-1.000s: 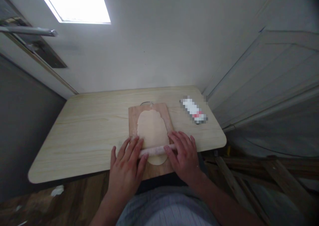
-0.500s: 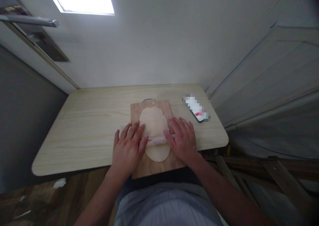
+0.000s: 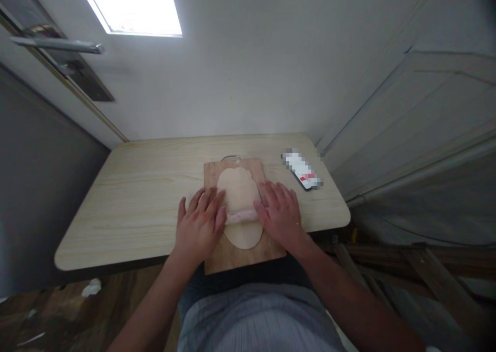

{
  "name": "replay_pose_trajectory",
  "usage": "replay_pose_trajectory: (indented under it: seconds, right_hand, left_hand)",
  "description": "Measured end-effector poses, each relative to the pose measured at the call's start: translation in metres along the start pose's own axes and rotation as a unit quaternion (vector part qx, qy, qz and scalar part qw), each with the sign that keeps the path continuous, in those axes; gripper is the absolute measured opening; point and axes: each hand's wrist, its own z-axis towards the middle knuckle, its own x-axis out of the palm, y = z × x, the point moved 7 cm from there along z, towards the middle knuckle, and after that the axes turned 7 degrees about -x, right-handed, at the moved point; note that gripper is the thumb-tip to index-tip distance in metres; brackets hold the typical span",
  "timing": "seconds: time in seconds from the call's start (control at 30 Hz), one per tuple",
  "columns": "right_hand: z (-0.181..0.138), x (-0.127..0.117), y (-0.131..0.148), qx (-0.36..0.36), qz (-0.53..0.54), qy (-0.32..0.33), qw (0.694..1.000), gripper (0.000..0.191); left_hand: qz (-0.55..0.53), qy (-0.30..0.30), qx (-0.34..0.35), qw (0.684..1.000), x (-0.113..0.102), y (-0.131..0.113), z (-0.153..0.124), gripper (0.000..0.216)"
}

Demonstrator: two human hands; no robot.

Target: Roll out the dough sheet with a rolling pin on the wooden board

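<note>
A pale rolling pin [image 3: 242, 216] lies crosswise over a flat, oval sheet of dough [image 3: 238, 192]. The dough rests on a wooden cutting board [image 3: 228, 261] with a metal loop handle at its far end. My left hand [image 3: 199, 223] is laid over the pin's left end, fingers stretched forward and spread. Over the right end lies my right hand [image 3: 282, 210], its fingers likewise extended, palm down, with the thumb near the dough. Both pin ends are hidden beneath my hands, and neither hand is wrapped round it.
The board sits on a light wood-grain table [image 3: 132, 197] against a white door [image 3: 240, 83] with a lever handle [image 3: 73, 45]. A phone [image 3: 302, 170] lies at the table's right. Wooden beams [image 3: 430, 269] stand low on the right; crumpled white paper [image 3: 92, 288] is on the floor.
The view has shifted slightly. The pin and both hands stay at nearly the same place on the dough, with the pin perhaps moved a little away from me.
</note>
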Motion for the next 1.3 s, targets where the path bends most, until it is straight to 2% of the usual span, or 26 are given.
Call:
replay_pose_trajectory:
  seconds: [0.2,0.27,0.4,0.57,0.9,1.07,1.3]
  right_hand:
    - [-0.02,-0.018,0.002,-0.004,0.023,-0.051,0.998,0.046]
    - [-0.032,-0.023,0.005,-0.014,0.024,-0.05,0.998,0.045]
    - [-0.058,-0.02,0.008,-0.025,0.035,-0.018,0.999,0.046]
    - [-0.072,-0.014,0.012,-0.03,0.096,-0.038,0.994,0.048]
    - [-0.076,-0.017,0.018,-0.026,0.149,-0.061,0.987,0.036]
    - [-0.065,-0.018,0.016,-0.023,0.1,-0.048,0.994,0.035]
    - [-0.046,-0.008,0.013,0.006,0.041,-0.024,0.999,0.042]
  left_hand:
    - [-0.004,-0.045,-0.036,0.998,-0.011,-0.005,-0.018,0.042]
    - [-0.016,-0.056,-0.053,0.997,-0.012,-0.008,-0.028,0.041]
    - [-0.04,-0.036,-0.048,0.997,-0.003,-0.016,-0.046,0.043]
    - [-0.061,-0.027,-0.035,0.997,0.002,-0.014,-0.052,0.04]
    - [-0.076,-0.052,-0.004,0.996,-0.004,-0.013,-0.063,0.034]
    - [-0.055,-0.038,-0.02,0.998,-0.002,-0.013,-0.061,0.041]
    - [-0.032,-0.042,-0.02,0.998,0.004,-0.01,-0.051,0.049]
